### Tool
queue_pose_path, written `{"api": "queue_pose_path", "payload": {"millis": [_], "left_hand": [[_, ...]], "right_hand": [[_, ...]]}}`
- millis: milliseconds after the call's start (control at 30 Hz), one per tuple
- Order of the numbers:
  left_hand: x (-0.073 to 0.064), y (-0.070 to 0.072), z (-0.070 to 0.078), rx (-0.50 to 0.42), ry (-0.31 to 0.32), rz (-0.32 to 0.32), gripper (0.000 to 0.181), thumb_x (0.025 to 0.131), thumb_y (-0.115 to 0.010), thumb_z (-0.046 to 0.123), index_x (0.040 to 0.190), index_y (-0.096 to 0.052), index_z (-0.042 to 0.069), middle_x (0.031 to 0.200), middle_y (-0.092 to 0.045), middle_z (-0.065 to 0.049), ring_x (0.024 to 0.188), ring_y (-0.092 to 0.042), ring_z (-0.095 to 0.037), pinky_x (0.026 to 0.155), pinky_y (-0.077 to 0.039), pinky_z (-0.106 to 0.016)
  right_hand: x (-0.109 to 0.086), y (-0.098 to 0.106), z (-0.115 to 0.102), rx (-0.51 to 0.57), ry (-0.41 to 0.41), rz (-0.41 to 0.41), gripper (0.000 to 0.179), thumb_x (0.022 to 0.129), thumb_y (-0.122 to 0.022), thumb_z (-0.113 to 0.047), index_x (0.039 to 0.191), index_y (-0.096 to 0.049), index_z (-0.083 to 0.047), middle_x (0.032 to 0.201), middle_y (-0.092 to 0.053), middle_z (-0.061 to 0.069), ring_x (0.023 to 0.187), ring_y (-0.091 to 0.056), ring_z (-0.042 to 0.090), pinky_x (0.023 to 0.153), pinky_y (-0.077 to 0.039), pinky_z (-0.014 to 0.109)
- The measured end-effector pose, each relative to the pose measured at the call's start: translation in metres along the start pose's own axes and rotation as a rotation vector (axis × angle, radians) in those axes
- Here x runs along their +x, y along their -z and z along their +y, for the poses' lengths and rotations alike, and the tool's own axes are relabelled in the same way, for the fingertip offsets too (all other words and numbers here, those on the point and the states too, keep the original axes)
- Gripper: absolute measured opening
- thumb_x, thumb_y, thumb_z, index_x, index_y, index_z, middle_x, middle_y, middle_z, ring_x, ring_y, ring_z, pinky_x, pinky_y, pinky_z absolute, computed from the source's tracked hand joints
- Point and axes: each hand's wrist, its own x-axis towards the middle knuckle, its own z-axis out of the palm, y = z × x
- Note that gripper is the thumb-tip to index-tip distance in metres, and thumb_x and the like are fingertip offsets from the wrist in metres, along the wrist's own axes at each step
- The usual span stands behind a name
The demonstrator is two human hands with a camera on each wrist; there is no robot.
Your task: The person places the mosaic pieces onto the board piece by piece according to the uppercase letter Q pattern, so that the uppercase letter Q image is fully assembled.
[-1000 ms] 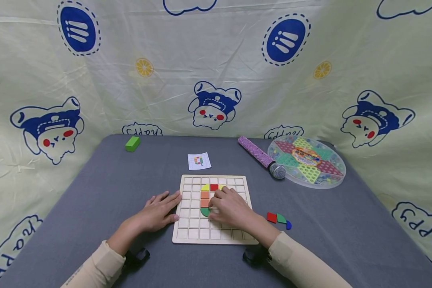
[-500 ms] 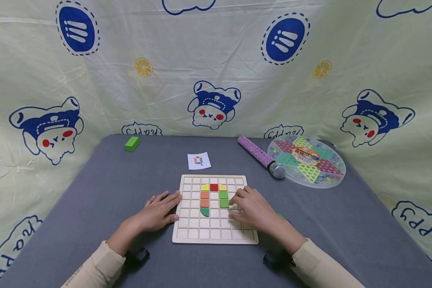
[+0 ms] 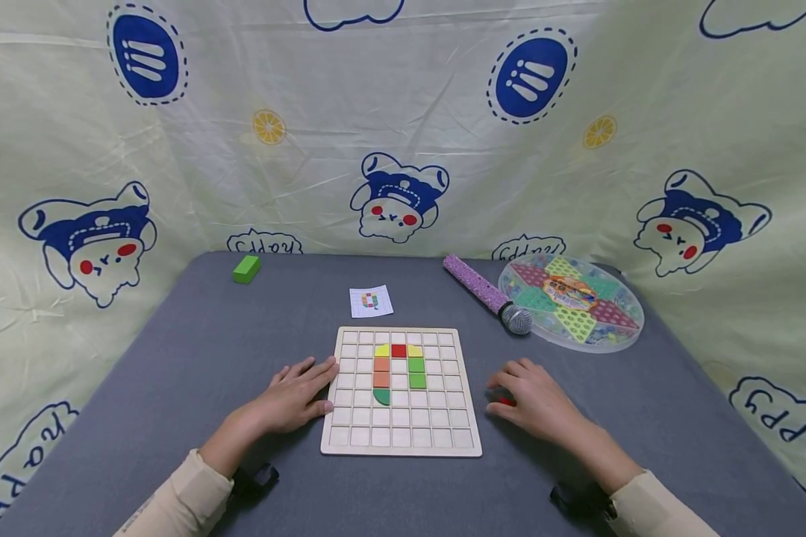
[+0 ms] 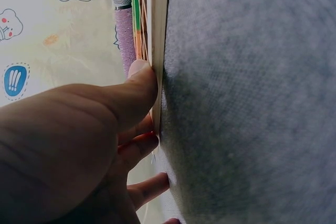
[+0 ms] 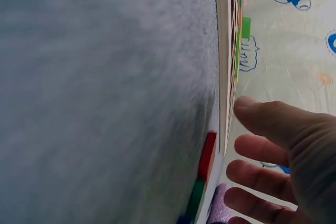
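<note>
My left hand rests with extended fingers along the left edge of a wooden grid board, thumb at the edge. On the board, coloured tiles form an arch: a red square between two yellow rounded tiles, orange squares on the left, green squares on the right, and a green quarter-round lower left. Right of the board, my right hand hovers over a loose red tile, fingers spread apart from it. Beside that lie a green tile and a dark blue one, both hidden in the head view.
Behind the board lies a small card printed with a coloured tile pattern. A glittery purple microphone leans against a round clear case at the back right. A green block sits at the back left.
My right hand has moved right, off the board to the loose tiles, uncovering the green squares and the right yellow tile. My left hand stays at the board's edge.
</note>
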Motion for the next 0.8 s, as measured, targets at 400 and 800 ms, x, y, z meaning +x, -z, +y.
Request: {"api": "queue_pose_path", "payload": {"millis": [400, 800], "left_hand": [[-0.001, 0.001, -0.001, -0.004, -0.007, -0.003, 0.063, 0.094, -0.056, 0.029, 0.148, -0.031, 0.011, 0.156, -0.028, -0.009, 0.144, -0.018, -0.041, 0.109, -0.012, -0.068], [0.001, -0.001, -0.001, 0.005, -0.015, 0.005, 0.062, 0.094, -0.056, 0.029, 0.148, -0.031, 0.011, 0.156, -0.028, -0.009, 0.144, -0.019, -0.042, 0.108, -0.013, -0.068]], "right_hand": [[-0.015, 0.003, 0.015, -0.048, -0.029, -0.063, 0.031, 0.074, -0.079, -0.035, 0.095, -0.069, -0.015, 0.089, -0.058, -0.003, 0.08, -0.045, 0.013, 0.069, -0.04, 0.033], [-0.02, -0.001, 0.022, -0.033, -0.075, -0.07, 0.027, 0.075, -0.078, -0.034, 0.094, -0.07, -0.017, 0.089, -0.058, -0.004, 0.08, -0.045, 0.013, 0.068, -0.039, 0.032]]}}
